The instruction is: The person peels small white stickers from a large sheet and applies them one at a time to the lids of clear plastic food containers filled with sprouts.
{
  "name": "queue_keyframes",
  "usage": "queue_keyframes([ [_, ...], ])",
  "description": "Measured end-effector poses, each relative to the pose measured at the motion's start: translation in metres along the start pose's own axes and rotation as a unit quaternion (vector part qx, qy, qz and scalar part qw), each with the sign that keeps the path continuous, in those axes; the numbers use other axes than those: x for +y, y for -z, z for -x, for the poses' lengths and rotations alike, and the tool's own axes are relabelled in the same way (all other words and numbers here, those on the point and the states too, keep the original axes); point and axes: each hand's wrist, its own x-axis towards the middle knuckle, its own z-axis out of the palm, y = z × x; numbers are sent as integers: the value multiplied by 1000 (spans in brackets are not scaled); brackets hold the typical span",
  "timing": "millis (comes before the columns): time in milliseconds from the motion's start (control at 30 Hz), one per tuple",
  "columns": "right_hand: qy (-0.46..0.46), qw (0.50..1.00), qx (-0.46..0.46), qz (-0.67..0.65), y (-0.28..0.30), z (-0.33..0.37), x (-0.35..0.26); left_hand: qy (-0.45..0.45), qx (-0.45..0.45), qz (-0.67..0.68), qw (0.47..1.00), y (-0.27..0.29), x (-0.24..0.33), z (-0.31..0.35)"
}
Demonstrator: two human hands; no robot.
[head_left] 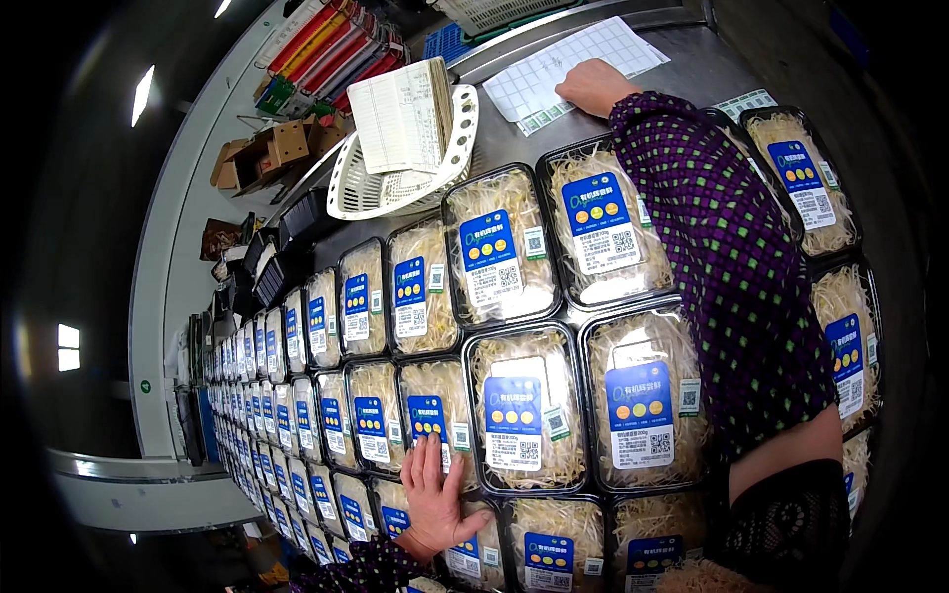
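Note:
My left hand (437,506) lies with its fingers spread on a clear-topped pack of bean sprouts (474,435), touching the lower part of its blue and white label. Far ahead, my right hand (596,89) is closed, its fingers curled down against a white sticker sheet (524,84) with a grid of cells. Whatever its fingertips pinch is hidden. Beneath my right sleeve are more sprout packs in black trays, partly covered by the arm. Each nearby pack, such as one large pack (529,390), bears a blue label and a small green and white sticker.
Rows of packs (297,415) run away to the left. A white slotted basket (341,188) holding an open notebook (395,119) stands behind them. Beyond are black trays (287,262), a cardboard box (277,153) and colourful folders (316,49). Another sticker strip (743,103) lies right.

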Motion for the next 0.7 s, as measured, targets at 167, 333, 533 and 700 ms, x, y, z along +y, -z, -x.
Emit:
queue_keyframes([
  [167,27,1000,10,4,7,-2,-12,5,1,1,1000,3,2,1],
  [333,-64,972,223,-44,19,-1,-3,-5,7,-4,1000,5,3,-1],
  [533,-184,923,267,-209,73,15,27,-9,5,1,1000,7,4,0],
  [700,-157,895,268,-321,195,17,30,3,2,3,1000,11,8,6],
])
